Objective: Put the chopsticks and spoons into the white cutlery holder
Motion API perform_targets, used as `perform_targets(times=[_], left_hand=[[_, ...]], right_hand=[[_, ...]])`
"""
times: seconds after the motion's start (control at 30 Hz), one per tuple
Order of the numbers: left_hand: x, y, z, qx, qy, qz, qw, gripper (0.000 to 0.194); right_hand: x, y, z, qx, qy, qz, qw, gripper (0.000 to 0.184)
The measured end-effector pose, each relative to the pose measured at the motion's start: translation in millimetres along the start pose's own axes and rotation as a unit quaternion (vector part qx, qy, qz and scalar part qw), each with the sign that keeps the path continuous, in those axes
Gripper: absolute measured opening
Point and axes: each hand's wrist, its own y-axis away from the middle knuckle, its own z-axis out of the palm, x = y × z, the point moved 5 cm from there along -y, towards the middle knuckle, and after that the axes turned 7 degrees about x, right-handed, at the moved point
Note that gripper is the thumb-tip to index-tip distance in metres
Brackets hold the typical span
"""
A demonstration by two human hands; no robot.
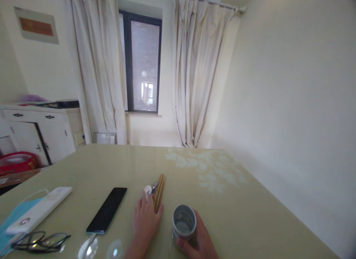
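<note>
My right hand (pixel 200 238) is wrapped round a grey cylindrical utensil holder (pixel 184 222) from its right side. The holder stands upright near the table's front, with small holes visible in its bottom and nothing inside. To its left, my left hand (pixel 147 216) closes over a bundle of wooden chopsticks (pixel 159 192), which passes between thumb and forefinger. Beside the chopsticks, partly under my fingers, are a white spoon (pixel 148 191) and a metal utensil (pixel 154 185) whose kind I cannot make out.
A black phone (pixel 107 210) with a cable lies left of my left hand. Farther left are a white power bank (pixel 40 210), a blue mask (pixel 19 214) and eyeglasses (pixel 40 242). The glass-topped table (pixel 105 166) meets a wall on the right.
</note>
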Motion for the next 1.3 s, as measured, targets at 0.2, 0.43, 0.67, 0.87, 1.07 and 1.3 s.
perform_targets(times=[0.2, 0.43, 0.67, 0.87, 1.07, 1.3], left_hand=[[-4.5, -2.8, 0.0, 0.010, -0.001, 0.016, 1.000, 0.043], [-5.1, -11.5, -5.0, 0.009, 0.005, 0.029, 1.000, 0.043], [-1.0, -5.0, -2.8, -0.028, 0.051, 0.051, 0.997, 0.044], [17.9, 22.9, -3.4, -0.032, 0.098, 0.078, 0.992, 0.049], [40.0, 27.8, -5.7, -0.066, 0.079, 0.075, 0.992, 0.049], [48.3, -2.3, -6.7, -0.098, 0.032, 0.058, 0.993, 0.047]], right_hand=[[-7.9, -1.1, 2.3, -0.013, -0.003, 0.019, 1.000, 0.078], [-35.5, -16.2, 2.1, -0.001, -0.023, 0.015, 1.000, 0.065], [-24.9, -22.8, 7.0, 0.034, 0.010, 0.042, 0.999, 0.056], [-10.5, -23.6, 6.5, 0.091, 0.028, 0.082, 0.992, 0.075], [-9.0, -29.8, 0.4, 0.123, 0.033, 0.111, 0.986, 0.069], [-10.7, -41.8, 0.3, 0.108, 0.026, 0.120, 0.986, 0.058]])
